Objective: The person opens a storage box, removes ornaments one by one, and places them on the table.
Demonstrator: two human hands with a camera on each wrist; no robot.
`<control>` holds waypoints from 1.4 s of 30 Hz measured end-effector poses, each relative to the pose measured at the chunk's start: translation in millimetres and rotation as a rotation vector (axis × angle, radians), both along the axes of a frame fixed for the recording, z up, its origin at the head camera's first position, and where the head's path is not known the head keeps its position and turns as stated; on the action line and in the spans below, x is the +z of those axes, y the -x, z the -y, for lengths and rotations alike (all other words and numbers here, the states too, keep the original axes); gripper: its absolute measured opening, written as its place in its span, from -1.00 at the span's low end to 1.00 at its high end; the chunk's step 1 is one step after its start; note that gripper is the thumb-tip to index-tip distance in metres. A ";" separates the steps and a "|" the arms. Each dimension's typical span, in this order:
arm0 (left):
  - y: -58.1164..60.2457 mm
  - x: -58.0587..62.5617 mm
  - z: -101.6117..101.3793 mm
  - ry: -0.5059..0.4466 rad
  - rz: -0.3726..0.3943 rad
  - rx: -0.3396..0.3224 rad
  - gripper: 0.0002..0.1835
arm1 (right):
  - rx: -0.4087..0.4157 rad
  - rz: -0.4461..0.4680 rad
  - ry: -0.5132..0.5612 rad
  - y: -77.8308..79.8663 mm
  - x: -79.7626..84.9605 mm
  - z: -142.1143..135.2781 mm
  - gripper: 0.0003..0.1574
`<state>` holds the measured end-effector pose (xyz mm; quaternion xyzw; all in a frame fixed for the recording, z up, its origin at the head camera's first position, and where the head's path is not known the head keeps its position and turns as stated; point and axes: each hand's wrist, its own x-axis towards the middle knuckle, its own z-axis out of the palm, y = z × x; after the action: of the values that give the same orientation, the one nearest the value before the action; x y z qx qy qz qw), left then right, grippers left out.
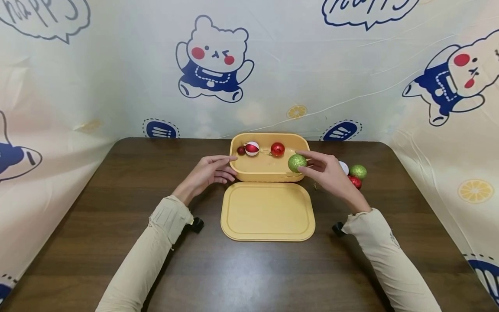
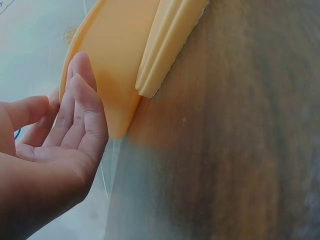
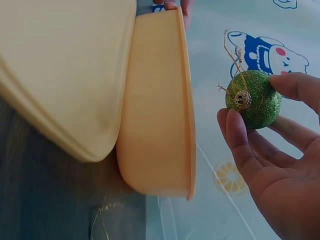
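Note:
Between thumb and fingers, my right hand (image 1: 325, 170) holds a green glitter bauble (image 1: 297, 163) over the right side of a yellow box (image 1: 253, 177). The bauble's gold cap and string (image 3: 242, 99) show in the right wrist view. At the box's left end is my left hand (image 1: 212, 172), its fingers relaxed and fingertips right at the rim. Inside the box lie a red-and-white bauble (image 1: 252, 148), a small dark red bauble (image 1: 241, 151) and a shiny red bauble (image 1: 277, 149).
In front of the box lies its flat yellow lid (image 1: 268, 211). Right of the box, partly behind my right hand, sit a white bauble (image 1: 344, 167), another green bauble (image 1: 358, 172) and a red bauble (image 1: 355, 181). A printed cloth (image 1: 273, 86) hangs behind the brown table (image 1: 241, 277).

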<state>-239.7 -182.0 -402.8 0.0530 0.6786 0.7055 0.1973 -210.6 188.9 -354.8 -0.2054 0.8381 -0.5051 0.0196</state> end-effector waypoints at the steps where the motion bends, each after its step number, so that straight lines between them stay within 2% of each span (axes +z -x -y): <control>1: 0.2 -0.1 -0.3 0.000 0.000 0.000 -0.55 | -0.004 0.002 0.002 -1.5 0.0 -2.7 -0.41; 7: 0.3 0.0 -1.1 0.001 -0.004 0.003 -0.56 | -0.004 0.000 0.002 -8.6 -0.3 -22.0 -0.41; 17: 0.3 -0.6 0.6 0.001 -0.007 0.002 -0.52 | -0.047 0.055 -0.075 -18.5 -3.3 -46.8 -0.48; 27: 1.1 -0.8 -0.5 0.009 -0.005 0.005 -0.53 | -0.096 -0.081 -0.153 -21.7 -13.1 -66.6 -0.64; 34: 1.2 -0.2 -1.2 0.020 -0.007 0.004 -0.53 | -0.163 -0.114 -0.271 -25.6 -18.5 -85.6 -0.52; 42: 1.9 -1.4 -0.5 0.023 -0.008 0.010 -0.53 | -0.244 -0.199 -0.395 -30.5 -11.5 -99.8 -0.44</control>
<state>-241.6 -181.4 -404.2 0.0501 0.6878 0.6984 0.1917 -180.1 288.7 -366.2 -0.1437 0.9369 -0.3073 -0.0844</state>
